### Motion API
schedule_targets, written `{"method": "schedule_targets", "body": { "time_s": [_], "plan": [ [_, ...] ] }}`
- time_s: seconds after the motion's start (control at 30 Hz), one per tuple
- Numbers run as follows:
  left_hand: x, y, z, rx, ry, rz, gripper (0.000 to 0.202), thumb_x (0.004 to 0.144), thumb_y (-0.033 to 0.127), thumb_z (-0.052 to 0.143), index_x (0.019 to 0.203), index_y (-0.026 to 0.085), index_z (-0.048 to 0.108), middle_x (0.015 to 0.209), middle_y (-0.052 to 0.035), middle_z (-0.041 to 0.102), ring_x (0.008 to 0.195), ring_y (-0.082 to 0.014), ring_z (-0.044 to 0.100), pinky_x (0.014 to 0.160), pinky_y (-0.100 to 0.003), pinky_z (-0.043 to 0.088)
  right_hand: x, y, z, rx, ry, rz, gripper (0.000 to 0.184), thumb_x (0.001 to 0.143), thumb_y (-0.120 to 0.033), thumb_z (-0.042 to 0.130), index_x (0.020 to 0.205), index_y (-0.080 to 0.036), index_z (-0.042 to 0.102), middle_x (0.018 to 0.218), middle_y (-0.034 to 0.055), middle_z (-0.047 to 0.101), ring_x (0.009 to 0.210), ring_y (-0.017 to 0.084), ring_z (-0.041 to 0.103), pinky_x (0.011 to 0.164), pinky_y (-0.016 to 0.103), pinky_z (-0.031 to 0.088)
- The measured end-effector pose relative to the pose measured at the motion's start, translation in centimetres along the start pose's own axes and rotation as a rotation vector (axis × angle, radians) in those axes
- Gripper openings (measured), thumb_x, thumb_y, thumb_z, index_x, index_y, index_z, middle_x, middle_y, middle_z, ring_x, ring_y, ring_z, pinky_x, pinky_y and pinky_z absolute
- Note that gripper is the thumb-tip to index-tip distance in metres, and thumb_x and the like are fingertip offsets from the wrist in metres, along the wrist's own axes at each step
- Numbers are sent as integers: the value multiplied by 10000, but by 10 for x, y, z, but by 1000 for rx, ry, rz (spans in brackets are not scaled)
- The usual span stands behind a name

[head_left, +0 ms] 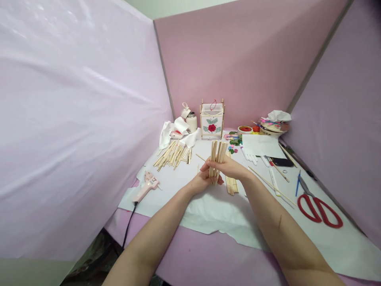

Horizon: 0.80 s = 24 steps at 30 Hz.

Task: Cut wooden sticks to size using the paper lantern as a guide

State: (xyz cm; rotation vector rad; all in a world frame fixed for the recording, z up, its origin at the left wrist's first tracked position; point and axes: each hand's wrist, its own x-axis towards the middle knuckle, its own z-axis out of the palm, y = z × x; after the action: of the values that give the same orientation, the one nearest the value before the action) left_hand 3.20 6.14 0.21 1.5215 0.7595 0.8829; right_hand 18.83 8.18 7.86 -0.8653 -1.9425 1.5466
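Observation:
A bundle of thin wooden sticks (218, 151) stands roughly upright between my hands, above the middle of the table. My right hand (231, 166) grips it from the right side, with fingers across its front. Lower down, my left hand (202, 181) is closed around the bundle from the left, and its fingertips show at the right of the sticks. Just behind and below my right hand, more sticks (232, 186) lie side by side on the white cloth. Farther left is a loose pile of similar sticks (172, 155).
A pink glue gun (151, 182) with a black cord lies left. Behind stand a stick-framed lantern (212, 121) with a red flower and a white jar (192, 122). Red-handled scissors (320, 208), a white sheet (262, 145), a phone (282, 162) and markers lie right.

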Motion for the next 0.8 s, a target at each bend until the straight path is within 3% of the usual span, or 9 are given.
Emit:
{"method": "schedule_targets", "body": {
  "time_s": [0.17, 0.3, 0.37, 0.43, 0.53, 0.67, 0.73, 0.8],
  "plan": [
    [-2, 4, -2, 28, 9, -20, 219, 790, 291, 638, 932, 132, 684, 962, -112, 695, 965, -254, 638, 859, -372, 491, 2, 2, 0, -25, 45, -76, 337, 871, -479, 533, 898, -205, 727, 958, 59, 732, 824, 205, 683, 680, 321, 553],
    [-11, 31, -26, 357, -7, -61, 341, 686, 222, 699, 1025, 190, 682, 934, -61, 707, 871, -219, 645, 759, -307, 496, 2, 4, 0, -45, 57, -133, 320, 880, -454, 535, 913, -202, 730, 973, 55, 732, 945, 222, 671, 880, 384, 513],
    [-15, 45, -51, 634, 189, -203, 238, 690, 247, 686, 922, 201, 712, 849, -41, 713, 777, -195, 648, 704, -273, 483, 2, 4, 0, -36, 45, -135, 319, 883, -449, 533, 930, -201, 729, 995, 58, 728, 971, 219, 668, 914, 390, 499],
    [-16, 54, -82, 750, 342, -283, 160, 755, 240, 604, 853, 173, 710, 825, -59, 709, 731, -189, 643, 680, -273, 465, 2, 4, 1, 3, 28, -113, 325, 883, -454, 535, 945, -199, 727, 1026, 70, 724, 991, 220, 667, 926, 394, 497],
    [-13, 55, -121, 914, 540, -394, 105, 728, 146, 582, 757, 140, 683, 781, -96, 689, 788, -228, 633, 719, -302, 442, 3, 3, 2, 50, 13, -77, 339, 877, -469, 546, 955, -191, 722, 1040, 90, 722, 989, 227, 672, 909, 402, 511],
    [-6, 39, -143, 1025, 588, -540, 64, 685, 103, 676, 637, 131, 646, 741, -113, 666, 884, -269, 627, 800, -330, 446, 3, 2, 3, 34, 4, -80, 336, 887, -460, 535, 952, -188, 720, 1035, 90, 724, 999, 230, 670, 911, 403, 512],
    [-1, 32, -144, 1029, 588, -580, 63, 765, 177, 687, 766, 119, 665, 849, -106, 668, 927, -246, 623, 839, -354, 470, 2, 2, 3, 23, 9, -80, 334, 893, -454, 526, 954, -189, 720, 1037, 87, 724, 1002, 230, 669, 917, 407, 508],
    [5, 28, -142, 1005, 593, -584, 208, 861, 278, 635, 1000, 124, 644, 1034, -99, 642, 975, -214, 612, 858, -381, 498, 2, 2, 3, 14, 13, -78, 332, 895, -452, 521, 957, -194, 721, 1036, 84, 725, 1002, 231, 669, 921, 412, 505]
  ]
}}
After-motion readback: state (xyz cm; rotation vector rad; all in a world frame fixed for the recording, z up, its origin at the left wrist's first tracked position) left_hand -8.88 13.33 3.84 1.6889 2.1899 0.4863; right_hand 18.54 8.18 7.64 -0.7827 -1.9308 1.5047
